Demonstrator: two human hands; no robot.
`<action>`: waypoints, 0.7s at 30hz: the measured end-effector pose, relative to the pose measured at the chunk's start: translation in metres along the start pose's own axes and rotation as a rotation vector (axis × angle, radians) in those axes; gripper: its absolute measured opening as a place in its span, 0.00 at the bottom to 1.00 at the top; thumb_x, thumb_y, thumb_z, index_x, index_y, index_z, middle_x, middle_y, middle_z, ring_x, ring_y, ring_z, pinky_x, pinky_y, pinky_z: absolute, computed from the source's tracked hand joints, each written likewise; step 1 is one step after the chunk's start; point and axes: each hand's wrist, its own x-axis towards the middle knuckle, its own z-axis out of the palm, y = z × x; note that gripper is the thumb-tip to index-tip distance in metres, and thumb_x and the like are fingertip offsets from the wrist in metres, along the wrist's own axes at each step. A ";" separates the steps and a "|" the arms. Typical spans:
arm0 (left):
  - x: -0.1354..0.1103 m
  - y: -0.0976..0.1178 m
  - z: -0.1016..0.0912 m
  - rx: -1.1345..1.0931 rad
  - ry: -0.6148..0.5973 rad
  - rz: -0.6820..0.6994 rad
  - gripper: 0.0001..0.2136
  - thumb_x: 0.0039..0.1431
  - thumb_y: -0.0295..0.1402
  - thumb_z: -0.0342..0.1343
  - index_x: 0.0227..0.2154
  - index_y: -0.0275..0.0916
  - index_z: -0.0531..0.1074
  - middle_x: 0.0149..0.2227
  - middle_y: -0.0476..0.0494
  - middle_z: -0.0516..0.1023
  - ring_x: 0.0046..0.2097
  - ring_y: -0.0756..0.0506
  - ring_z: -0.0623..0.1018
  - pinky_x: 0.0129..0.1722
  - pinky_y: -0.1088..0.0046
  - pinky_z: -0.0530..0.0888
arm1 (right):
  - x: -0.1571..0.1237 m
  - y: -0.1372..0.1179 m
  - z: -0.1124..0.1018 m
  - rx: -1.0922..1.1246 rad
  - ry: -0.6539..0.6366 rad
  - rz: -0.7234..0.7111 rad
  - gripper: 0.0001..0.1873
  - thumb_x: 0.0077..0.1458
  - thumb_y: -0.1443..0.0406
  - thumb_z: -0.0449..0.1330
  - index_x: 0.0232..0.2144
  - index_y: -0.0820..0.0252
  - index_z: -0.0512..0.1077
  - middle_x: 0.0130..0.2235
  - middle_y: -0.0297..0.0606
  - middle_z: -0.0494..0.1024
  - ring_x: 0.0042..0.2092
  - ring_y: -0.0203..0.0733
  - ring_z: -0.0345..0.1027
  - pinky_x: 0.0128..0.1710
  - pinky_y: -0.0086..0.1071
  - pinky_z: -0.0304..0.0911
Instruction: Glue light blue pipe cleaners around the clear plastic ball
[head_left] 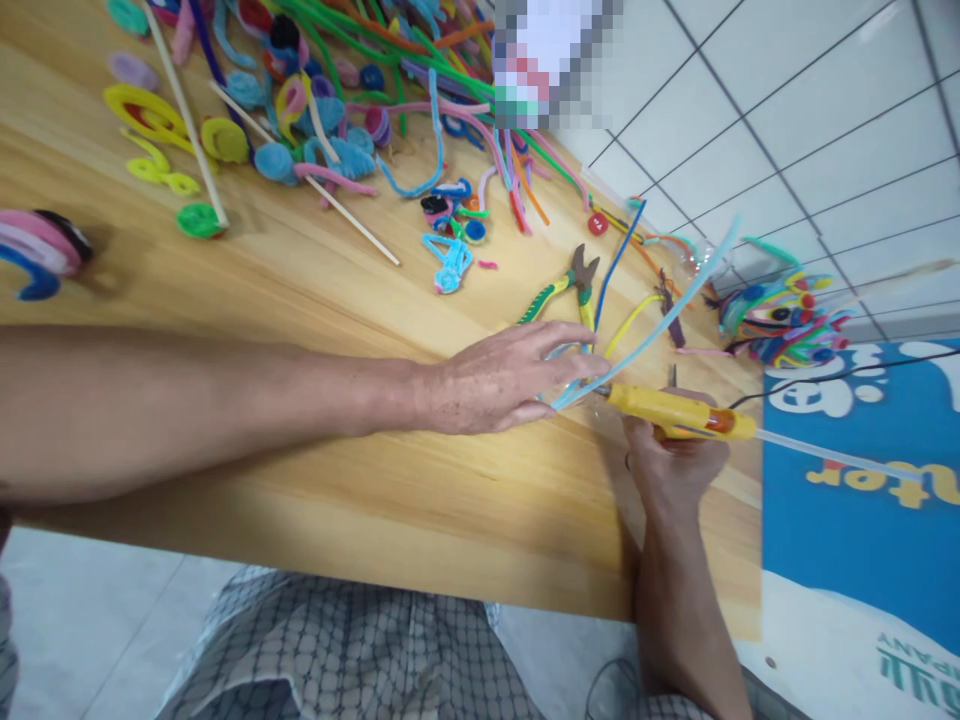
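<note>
My left hand (510, 378) reaches across the wooden table (315, 290) and pinches the lower ends of light blue pipe cleaners (660, 315) that slant up to the right. My right hand (671, 462) is wrapped around a yellow hot glue gun (679, 415). Its nozzle points left and meets the blue pipe cleaners right at my left fingertips. A clear glue stick (832, 458) sticks out of the gun's back. Yellow and green handled pliers (566, 288) lie just beyond my left hand.
Heaps of coloured pipe cleaners, coiled shapes (300, 120) and thin wooden sticks (187, 120) cover the far side of the table. A finished multicoloured bundle (780, 320) lies at the right edge. A blue printed box (862, 480) stands to the right, on the white tiled floor.
</note>
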 end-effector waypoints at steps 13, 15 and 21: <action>-0.001 0.000 0.001 0.030 0.003 0.016 0.28 0.73 0.28 0.61 0.72 0.42 0.60 0.74 0.24 0.67 0.74 0.31 0.72 0.70 0.45 0.76 | -0.002 0.004 -0.002 -0.003 -0.008 -0.030 0.14 0.39 0.66 0.70 0.33 0.57 0.75 0.31 0.33 0.79 0.30 0.41 0.73 0.28 0.34 0.72; -0.001 -0.001 0.002 0.037 0.001 0.012 0.29 0.73 0.29 0.61 0.72 0.43 0.60 0.74 0.25 0.67 0.74 0.31 0.72 0.70 0.44 0.76 | -0.002 0.006 -0.002 -0.002 0.002 -0.044 0.14 0.39 0.65 0.71 0.32 0.57 0.75 0.31 0.34 0.79 0.30 0.40 0.72 0.28 0.34 0.72; -0.001 -0.001 0.001 0.056 0.005 0.037 0.27 0.75 0.29 0.59 0.71 0.39 0.60 0.73 0.23 0.66 0.74 0.31 0.72 0.70 0.46 0.76 | 0.000 0.011 -0.004 -0.001 -0.008 -0.057 0.14 0.39 0.65 0.70 0.32 0.57 0.74 0.31 0.33 0.79 0.30 0.40 0.73 0.29 0.33 0.73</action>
